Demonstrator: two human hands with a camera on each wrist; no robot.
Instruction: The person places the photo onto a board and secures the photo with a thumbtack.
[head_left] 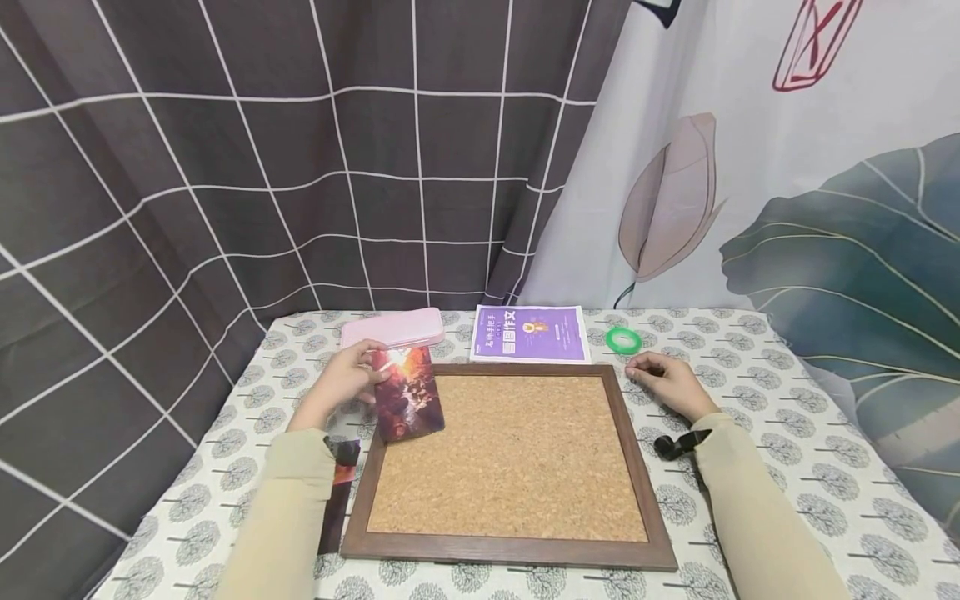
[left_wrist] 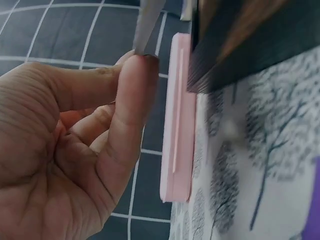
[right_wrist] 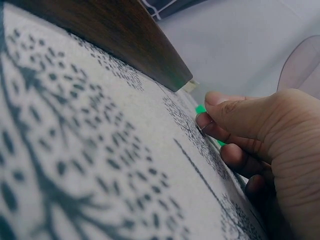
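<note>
- Head view: the left hand (head_left: 347, 377) pinches a glossy picture card (head_left: 408, 396) by its upper left side, thumb in front. Gripping just that 1 side probably serves to leave most of the picture uncovered.
- The card slants inward from the left hand, over the upper left corner of a framed corkboard (head_left: 510, 458); whether it touches the board I cannot tell.
- The board lies flat between the 2 hands, nearer the body, likely so that both can reach it.
- Beneath the left wrist, beside the frame, lies a dark print (head_left: 335, 517), partly hidden by the sleeve; perhaps it sits there to be within easy reach.
- Just beyond the left hand is a pink case (head_left: 405, 325); farther inward lies a purple booklet (head_left: 528, 333), both apparently set back to leave the board uncovered.
- The right hand (head_left: 671, 383) rests on the bench (head_left: 832, 467) beside the frame, fingers loosely curled, a green tape roll (head_left: 624, 340) just beyond its fingertips.
- Left wrist view: thumb and fingers meet narrowly on the card, seen edge-on; a thin item seems to need only this light pinch.
- Right wrist view: thumb and forefinger sit close together, with nothing visibly held; the tape shows behind them.
</note>
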